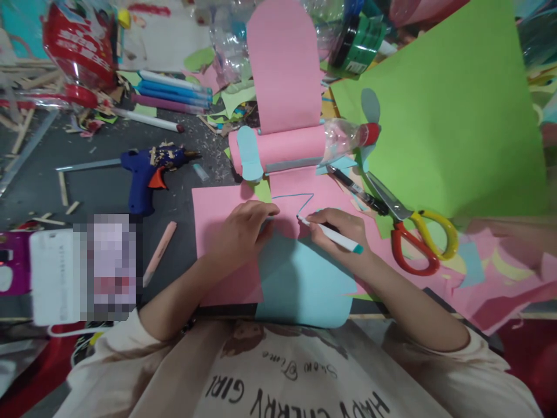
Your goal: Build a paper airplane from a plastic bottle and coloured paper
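Note:
My right hand [337, 232] grips a white marker [342, 238] with a teal end cap. Its tip touches pink paper [285, 184], at the end of a thin blue zigzag line. Fingers bent and thumb apart, my left hand [250, 226] rests on the pink sheet [226, 278] and holds nothing I can see. Between my forearms lies a light blue sheet [308, 284] with rounded corners. Just beyond the drawing, a bottle [343, 139] with a red cap is wrapped in pink paper, with a light blue rounded strip [250, 154] on it and a pink flap [285, 64] standing behind.
Scissors [402, 217] and a black pen [357, 188] lie right of my hands, near a large green sheet [452, 116]. At left are a blue glue gun [141, 174], a peach marker [160, 252], several markers [172, 96], wood scraps and a red-labelled bottle [80, 43].

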Motion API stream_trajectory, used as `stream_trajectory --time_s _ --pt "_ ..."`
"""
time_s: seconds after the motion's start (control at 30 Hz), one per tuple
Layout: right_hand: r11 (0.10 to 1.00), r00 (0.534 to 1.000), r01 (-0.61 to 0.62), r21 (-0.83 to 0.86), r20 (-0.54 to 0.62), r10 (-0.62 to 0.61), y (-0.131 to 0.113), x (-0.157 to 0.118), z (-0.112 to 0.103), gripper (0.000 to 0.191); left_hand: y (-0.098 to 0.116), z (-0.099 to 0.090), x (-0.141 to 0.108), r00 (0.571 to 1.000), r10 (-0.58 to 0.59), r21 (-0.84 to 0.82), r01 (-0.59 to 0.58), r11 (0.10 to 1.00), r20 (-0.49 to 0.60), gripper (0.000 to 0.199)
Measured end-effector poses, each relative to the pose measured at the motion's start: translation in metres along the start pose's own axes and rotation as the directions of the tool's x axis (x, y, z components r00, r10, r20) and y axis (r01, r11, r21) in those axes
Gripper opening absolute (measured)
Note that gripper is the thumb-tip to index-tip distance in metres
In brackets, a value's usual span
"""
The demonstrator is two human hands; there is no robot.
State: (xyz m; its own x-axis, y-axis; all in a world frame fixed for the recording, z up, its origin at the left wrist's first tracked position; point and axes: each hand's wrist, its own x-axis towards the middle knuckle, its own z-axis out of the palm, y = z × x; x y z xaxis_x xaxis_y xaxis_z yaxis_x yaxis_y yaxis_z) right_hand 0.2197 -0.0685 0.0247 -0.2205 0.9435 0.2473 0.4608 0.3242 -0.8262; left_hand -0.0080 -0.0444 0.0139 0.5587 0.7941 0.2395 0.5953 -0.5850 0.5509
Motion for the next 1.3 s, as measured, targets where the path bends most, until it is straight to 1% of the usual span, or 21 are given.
stream_trajectory --time_s 0.17,0.33,0.4,0.5,0.6,0.7,0.77,0.83,0.87,0.93,0.97,1.03,1.1,1.13,1.2,1.3 --pt "0.999 0.995 0.051 -0.002 0.089 -0.051 -0.005 -0.003 0.001 0.012 0.0 0.0 0.001 1.0 0.019 0.008 -0.019 1.0 -0.009 0.016" --pt "0.996 0.986 0.089 -0.015 0.142 -0.086 -0.007 -0.005 0.004 0.011 0.0 -0.001 0.0 0.996 -0.062 0.003 0.062 0.998 0.066 0.018" --pt "0.994 0.983 0.111 -0.018 0.148 -0.107 -0.007 -0.006 0.006 0.012 -0.001 -0.001 -0.001 0.995 -0.067 0.002 0.067 0.998 0.07 0.018" --pt "0.988 0.979 0.149 -0.031 0.148 -0.142 -0.007 -0.008 0.01 0.012 -0.002 0.0 0.0 0.999 -0.029 -0.007 0.029 1.0 0.039 0.017" --pt "0.983 0.974 0.179 -0.047 0.151 -0.17 -0.007 -0.008 0.012 0.012 -0.002 0.0 0.0 0.999 -0.019 0.008 0.019 1.0 0.036 0.016" --pt "0.981 0.973 0.191 -0.024 0.136 -0.186 -0.008 -0.008 0.012 0.012 -0.001 0.001 0.0 1.0 -0.005 0.023 0.005 1.0 0.023 0.015" --pt "0.988 0.979 0.151 0.023 0.137 -0.153 -0.009 -0.007 0.011 0.012 -0.001 0.001 -0.001 1.0 0.012 0.016 -0.012 1.0 0.005 0.015" --pt "0.996 0.99 0.044 0.077 0.131 -0.054 -0.009 -0.006 0.008 0.013 -0.001 0.001 -0.001 1.0 0.015 0.008 -0.015 1.0 0.0 0.015" --pt "0.995 0.994 -0.02 0.098 0.108 0.009 -0.009 -0.005 0.007 0.014 -0.002 0.001 -0.001 1.0 0.013 0.006 -0.013 1.0 0.005 0.016" --pt "0.983 0.992 -0.125 0.134 0.013 0.124 -0.006 -0.002 0.003 0.015 -0.002 0.001 -0.001 1.0 0.013 0.005 -0.013 1.0 0.019 0.017" --pt "0.977 0.986 -0.15 0.152 -0.049 0.159 -0.004 0.0 0.001 0.014 -0.003 0.001 -0.001 0.999 0.025 0.007 -0.026 1.0 0.024 0.018" --pt "0.971 0.972 -0.16 0.176 -0.141 0.186 0.002 0.006 -0.003 0.01 -0.004 0.001 -0.001 0.997 0.071 0.022 -0.071 0.997 0.024 0.022" --pt "0.975 0.97 -0.128 0.18 -0.181 0.161 0.008 0.013 -0.006 0.005 -0.005 0.002 -0.001 0.991 0.134 0.051 -0.134 0.99 0.011 0.024" --pt "0.977 0.973 -0.111 0.182 -0.182 0.144 0.011 0.015 -0.007 0.005 -0.005 0.002 0.0 0.987 0.161 0.072 -0.161 0.984 0.01 0.025" --pt "0.976 0.979 -0.093 0.198 -0.159 0.126 0.015 0.019 -0.007 0.014 -0.005 0.003 0.0 0.983 0.184 0.113 -0.186 0.976 0.025 0.025" --pt "0.977 0.985 -0.092 0.193 -0.126 0.118 0.018 0.021 -0.005 0.023 -0.005 0.005 -0.001 0.983 0.175 0.151 -0.181 0.972 0.051 0.026"
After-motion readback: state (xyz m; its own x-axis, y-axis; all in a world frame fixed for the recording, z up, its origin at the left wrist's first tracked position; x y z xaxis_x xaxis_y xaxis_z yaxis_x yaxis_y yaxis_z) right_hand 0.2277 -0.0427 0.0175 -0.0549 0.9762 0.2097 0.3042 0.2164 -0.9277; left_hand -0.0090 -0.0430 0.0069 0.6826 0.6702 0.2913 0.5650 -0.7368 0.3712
